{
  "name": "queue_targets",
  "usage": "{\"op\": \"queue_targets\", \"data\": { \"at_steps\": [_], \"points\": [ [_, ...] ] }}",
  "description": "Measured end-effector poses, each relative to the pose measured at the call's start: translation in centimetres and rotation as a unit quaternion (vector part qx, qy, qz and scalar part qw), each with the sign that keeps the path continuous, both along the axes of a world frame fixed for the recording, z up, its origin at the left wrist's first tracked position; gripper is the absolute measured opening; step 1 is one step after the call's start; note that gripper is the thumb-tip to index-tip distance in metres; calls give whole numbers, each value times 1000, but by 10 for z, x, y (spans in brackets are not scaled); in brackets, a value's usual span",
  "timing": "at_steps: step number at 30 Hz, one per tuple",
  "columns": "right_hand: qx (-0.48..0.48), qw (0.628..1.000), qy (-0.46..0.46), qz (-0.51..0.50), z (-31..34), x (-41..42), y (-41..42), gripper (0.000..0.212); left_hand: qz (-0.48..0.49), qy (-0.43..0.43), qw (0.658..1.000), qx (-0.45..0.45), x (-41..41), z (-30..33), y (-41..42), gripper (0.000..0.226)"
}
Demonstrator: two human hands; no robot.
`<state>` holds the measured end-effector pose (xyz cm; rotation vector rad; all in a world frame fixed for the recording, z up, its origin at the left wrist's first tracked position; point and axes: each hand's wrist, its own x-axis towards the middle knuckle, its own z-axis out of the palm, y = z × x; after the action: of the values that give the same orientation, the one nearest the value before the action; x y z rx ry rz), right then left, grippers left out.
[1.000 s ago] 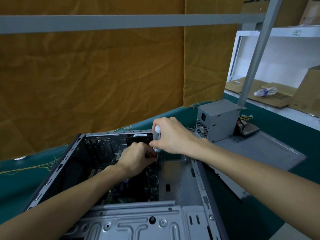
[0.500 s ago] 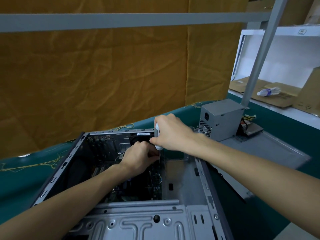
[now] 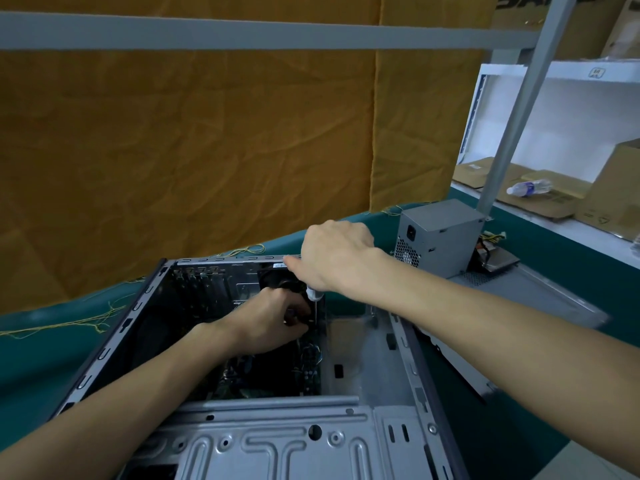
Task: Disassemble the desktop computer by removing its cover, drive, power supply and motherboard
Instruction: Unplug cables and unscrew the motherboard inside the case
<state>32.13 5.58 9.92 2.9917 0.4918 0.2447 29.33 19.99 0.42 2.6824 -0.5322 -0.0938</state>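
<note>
Inside the open case (image 3: 398, 368), right hand (image 3: 337, 258) gripping screwdriver (image 3: 314, 295), labels unreadable

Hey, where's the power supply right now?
In the head view the power supply stands outside the computer case, to the right beyond the right hand, on the removed cover panel.

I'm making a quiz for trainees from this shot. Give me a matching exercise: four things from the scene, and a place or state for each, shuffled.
Things:
1. power supply
2. screwdriver
3. water bottle
4. left hand

Places or states:
A. lying on flattened cardboard
B. reaching down inside the open computer case
C. gripped by the right hand
D. standing outside the case on the table

Pairs: 1-D, 2-C, 3-A, 4-B
</note>
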Motion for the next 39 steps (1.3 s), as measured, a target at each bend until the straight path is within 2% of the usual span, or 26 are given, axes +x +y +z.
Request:
{"op": "queue_targets", "data": {
  "at_steps": [7, 12, 14, 16, 18, 21, 23, 25, 27, 28, 29, 31, 33, 35, 36, 38, 39],
  "points": [
    [-35, 999, 40, -14, 11, 4, 3, 55, -27, 32, 998, 41, -8, 2, -2, 27],
    [11, 988, 139, 68, 18, 6, 0, 36, -31, 46, 997, 50, -8, -1, -3, 31],
    [-19, 978, 191, 86, 24, 5, -3, 31, -30, 48, 997, 54, -7, -1, -3, 32],
    [-44, 968, 228, 98, 28, 3, -5, 35, -30, 49, 997, 58, -7, -1, -3, 33],
    [-39, 968, 221, 110, 26, 0, -7, 40, -31, 47, 997, 58, -7, -1, -2, 32],
    [-59, 986, 112, 110, 14, -7, -6, 48, -29, 48, 997, 56, -7, -2, -1, 32],
    [-67, 985, 75, 138, 9, -6, -6, 39, -28, 54, 997, 54, -7, -2, -1, 30],
    [-17, 979, 122, 162, 14, -3, -9, 19, -26, 54, 997, 56, -7, -2, -1, 28],
    [23, 963, 204, 177, 20, 0, -15, 32, -21, 57, 997, 58, -7, -2, -1, 29],
    [24, 959, 216, 182, 21, 0, -17, 36, -19, 56, 997, 57, -7, -2, -1, 29],
    [11, 963, 194, 186, 18, 0, -18, 37, -19, 56, 997, 56, -7, -3, -2, 28],
    [-55, 978, 86, 182, 12, -3, -16, 44, -18, 55, 997, 55, -6, -4, -2, 27],
    [-94, 976, 34, 193, 11, -3, -14, 38, -15, 56, 997, 52, -5, -5, -3, 26],
    [-59, 968, 88, 226, 13, 0, -15, 20, -18, 59, 997, 51, -4, -5, -3, 25],
    [-37, 962, 129, 238, 16, 3, -17, 18, -19, 61, 997, 52, -4, -5, -3, 24],
    [-19, 953, 176, 245, 20, 2, -21, 34, -18, 65, 996, 54, -4, -4, -4, 25],
    [-32, 958, 151, 240, 19, 2, -21, 35, -17, 65, 996, 55, -4, -4, -3, 25]
  ]
}}
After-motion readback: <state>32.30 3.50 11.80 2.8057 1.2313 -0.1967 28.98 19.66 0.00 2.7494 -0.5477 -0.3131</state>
